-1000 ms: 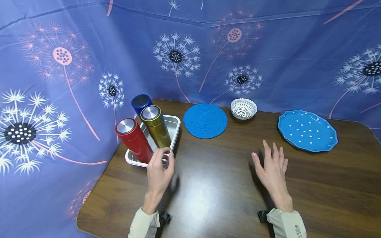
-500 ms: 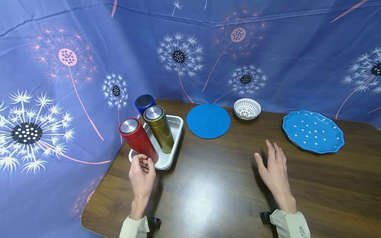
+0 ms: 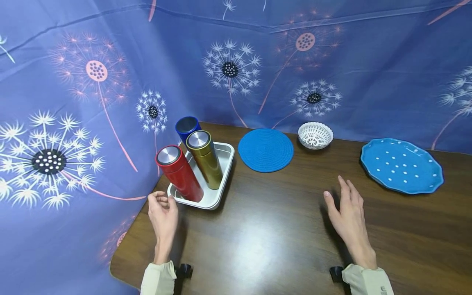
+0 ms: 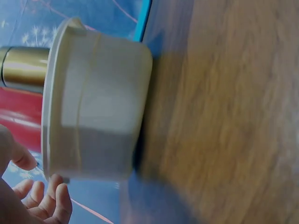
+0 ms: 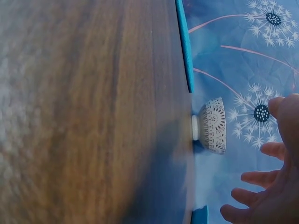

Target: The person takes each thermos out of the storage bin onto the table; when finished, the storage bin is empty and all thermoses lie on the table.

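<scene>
Your left hand (image 3: 162, 215) sits at the lower left of the head view, just beside the near corner of the tray (image 3: 221, 180) — fingers loosely curled, holding nothing, and whether a fingertip touches the rim you cannot tell. The tray stands at the counter's (image 3: 280, 229) left edge with three flasks upright in it: red (image 3: 179, 173) nearest you, gold (image 3: 205, 159) behind it, blue (image 3: 187, 128) at the back.

Judging by its looks, the tray is thin, stiff metal, light on its own but top-heavy with the tall flasks; its smooth rim may slip. Take it by the rolled rim at the short near end, or at both long sides, and keep it level so the flasks do not topple.

Your right hand (image 3: 348, 217) hovers flat and spread over bare counter at centre right, holding nothing.

Against the earlier frame, the left hand has slid leftward from the tray's right front corner to its left one; the right hand has hardly moved.
</scene>
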Demonstrator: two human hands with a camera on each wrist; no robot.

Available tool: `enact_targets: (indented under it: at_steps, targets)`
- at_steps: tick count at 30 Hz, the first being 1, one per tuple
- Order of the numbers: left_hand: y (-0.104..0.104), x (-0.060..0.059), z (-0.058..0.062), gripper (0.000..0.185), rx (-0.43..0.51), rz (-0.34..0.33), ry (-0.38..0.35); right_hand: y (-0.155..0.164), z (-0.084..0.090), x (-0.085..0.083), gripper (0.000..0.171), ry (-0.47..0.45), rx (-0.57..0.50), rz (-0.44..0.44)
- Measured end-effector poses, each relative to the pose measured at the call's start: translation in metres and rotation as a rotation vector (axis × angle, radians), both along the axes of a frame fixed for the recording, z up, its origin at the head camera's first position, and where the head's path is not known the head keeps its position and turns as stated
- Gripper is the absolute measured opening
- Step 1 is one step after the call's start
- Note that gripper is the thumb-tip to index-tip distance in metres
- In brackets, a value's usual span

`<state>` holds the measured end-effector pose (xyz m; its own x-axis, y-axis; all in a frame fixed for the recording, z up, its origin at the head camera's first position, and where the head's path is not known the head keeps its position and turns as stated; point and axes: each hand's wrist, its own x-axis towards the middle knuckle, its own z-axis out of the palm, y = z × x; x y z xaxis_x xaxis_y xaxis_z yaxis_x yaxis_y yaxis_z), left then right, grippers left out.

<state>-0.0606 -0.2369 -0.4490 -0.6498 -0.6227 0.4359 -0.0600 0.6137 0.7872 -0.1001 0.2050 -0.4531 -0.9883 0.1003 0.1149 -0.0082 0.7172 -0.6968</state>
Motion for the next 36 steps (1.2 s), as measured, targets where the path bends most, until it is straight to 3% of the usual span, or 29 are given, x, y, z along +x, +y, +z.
enact_targets:
  at_steps: [10, 18, 36]
  targets:
    - [-0.010, -0.010, -0.009, 0.032, 0.048, -0.068, -0.015, 0.005, -0.001, 0.001, 0.065, 0.035, -0.003, -0.003]
    - [-0.019, -0.011, -0.003, 0.033, 0.254, -0.145, -0.041, -0.003, -0.002, -0.001, 0.065, 0.040, -0.014, 0.007]
    - [-0.021, -0.023, -0.003, 0.029, 0.420, -0.117, -0.041, -0.016, -0.007, -0.007, 0.065, 0.033, -0.142, 0.075]
